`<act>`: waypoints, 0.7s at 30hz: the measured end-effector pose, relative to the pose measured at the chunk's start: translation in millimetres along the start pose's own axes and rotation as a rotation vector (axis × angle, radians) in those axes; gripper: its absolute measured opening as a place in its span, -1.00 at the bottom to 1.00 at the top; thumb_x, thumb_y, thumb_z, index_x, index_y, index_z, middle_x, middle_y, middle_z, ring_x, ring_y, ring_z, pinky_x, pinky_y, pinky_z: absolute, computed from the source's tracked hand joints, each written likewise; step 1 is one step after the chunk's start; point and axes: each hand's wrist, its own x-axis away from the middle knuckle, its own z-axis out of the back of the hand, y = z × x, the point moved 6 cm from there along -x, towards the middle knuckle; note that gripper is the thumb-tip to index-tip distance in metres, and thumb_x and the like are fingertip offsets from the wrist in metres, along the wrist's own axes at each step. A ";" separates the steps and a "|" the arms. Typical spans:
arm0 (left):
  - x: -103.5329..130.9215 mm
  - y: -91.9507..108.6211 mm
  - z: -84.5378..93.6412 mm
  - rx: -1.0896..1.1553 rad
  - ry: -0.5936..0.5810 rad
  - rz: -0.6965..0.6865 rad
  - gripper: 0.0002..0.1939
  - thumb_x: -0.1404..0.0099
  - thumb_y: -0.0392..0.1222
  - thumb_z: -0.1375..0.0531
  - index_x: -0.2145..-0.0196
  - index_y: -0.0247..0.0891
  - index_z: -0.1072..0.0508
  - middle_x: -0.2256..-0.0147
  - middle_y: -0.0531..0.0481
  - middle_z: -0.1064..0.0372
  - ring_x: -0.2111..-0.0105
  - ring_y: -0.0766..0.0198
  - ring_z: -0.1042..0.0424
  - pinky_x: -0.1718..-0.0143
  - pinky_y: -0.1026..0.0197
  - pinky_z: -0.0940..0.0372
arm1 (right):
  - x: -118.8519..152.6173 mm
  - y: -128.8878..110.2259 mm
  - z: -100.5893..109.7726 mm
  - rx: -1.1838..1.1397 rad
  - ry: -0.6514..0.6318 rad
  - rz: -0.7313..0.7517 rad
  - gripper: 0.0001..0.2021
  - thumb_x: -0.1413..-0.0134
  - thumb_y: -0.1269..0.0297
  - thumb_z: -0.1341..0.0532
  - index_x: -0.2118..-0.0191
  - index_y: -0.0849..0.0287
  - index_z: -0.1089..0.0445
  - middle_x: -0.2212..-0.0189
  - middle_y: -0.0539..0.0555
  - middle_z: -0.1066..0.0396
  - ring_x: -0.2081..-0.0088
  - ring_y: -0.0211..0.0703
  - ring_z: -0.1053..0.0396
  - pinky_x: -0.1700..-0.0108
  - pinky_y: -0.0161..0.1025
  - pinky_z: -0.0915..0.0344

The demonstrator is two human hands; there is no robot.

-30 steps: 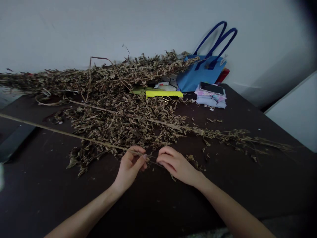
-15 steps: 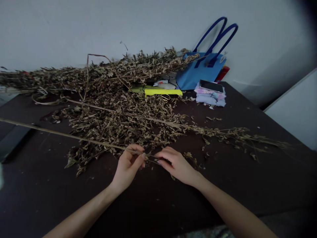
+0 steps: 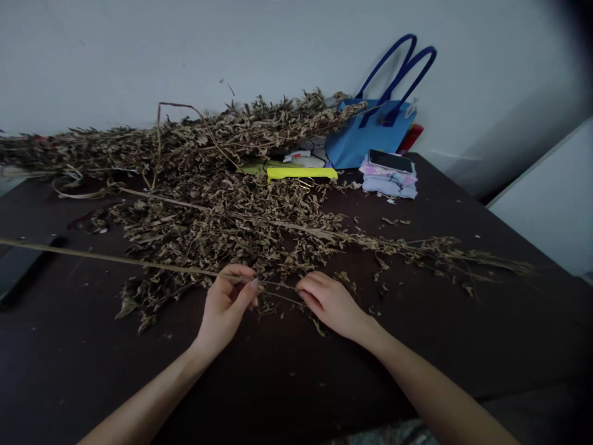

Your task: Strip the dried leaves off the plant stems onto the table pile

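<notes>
A long dry plant stem (image 3: 115,258) runs from the left edge of the view into my left hand (image 3: 230,300), whose thumb and fingers pinch it. Past that grip the stem splits into thin twigs (image 3: 281,295). My right hand (image 3: 331,304) is closed at the right end of these twigs, its fingertips pressed together around them. Behind both hands spreads a heap of dried, curled leaves (image 3: 222,228). Another dried stalk (image 3: 296,227) lies slantwise across the heap, its leafy tip reaching to the right.
A thick bundle of dried plants (image 3: 194,142) lies along the wall. Near it stand a blue bag (image 3: 349,145), a yellow object (image 3: 302,173) and a tissue pack (image 3: 389,184) with a phone (image 3: 390,161) on top. A dark flat object (image 3: 23,269) rests at the left of the table (image 3: 440,346).
My left hand has shifted left along with the stem, widening the space between my hands. More of the thin twigs now shows between them. The view has turned slightly.
</notes>
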 end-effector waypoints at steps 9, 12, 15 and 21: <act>2.1 0.1 -4.3 0.028 -0.018 0.032 -0.82 -0.22 -0.19 -0.18 0.24 -0.26 -0.26 0.49 0.10 -0.32 0.60 0.43 -0.28 0.57 0.37 -0.21 | -1.3 -5.7 8.6 -0.262 0.063 -0.009 -0.61 -0.10 0.45 -0.07 -0.06 0.07 -0.23 0.05 0.13 -0.27 0.02 -0.13 -0.24 -0.01 -0.09 -0.24; 3.3 0.8 -6.2 0.032 -0.042 0.038 -0.82 -0.21 -0.18 -0.19 0.26 -0.25 -0.27 0.50 0.11 -0.30 0.60 0.42 -0.27 0.57 0.36 -0.21 | -2.0 -9.0 6.0 -0.409 -0.014 -0.004 -0.57 -0.13 0.47 -0.02 -0.11 0.03 -0.19 0.05 0.11 -0.30 0.10 -0.20 -0.29 0.07 -0.15 -0.28; 4.1 1.2 -7.8 0.049 -0.097 0.028 -0.83 -0.22 -0.18 -0.18 0.26 -0.24 -0.27 0.51 0.12 -0.27 0.59 0.42 -0.27 0.57 0.36 -0.21 | -2.8 -8.9 1.3 -0.551 -0.113 0.003 -0.62 -0.21 0.43 0.04 -0.11 0.05 -0.20 0.15 0.08 -0.38 0.18 -0.25 -0.31 0.13 -0.20 -0.29; 4.6 2.5 -7.6 0.016 -0.145 0.009 -0.84 -0.23 -0.18 -0.17 0.26 -0.24 -0.27 0.54 0.11 -0.27 0.61 0.41 -0.27 0.59 0.35 -0.21 | -1.9 0.8 -9.8 -0.824 -0.261 -0.034 -0.66 -0.28 0.34 0.11 -0.09 0.18 -0.20 0.26 0.10 -0.38 0.40 -0.34 -0.31 0.30 -0.29 -0.30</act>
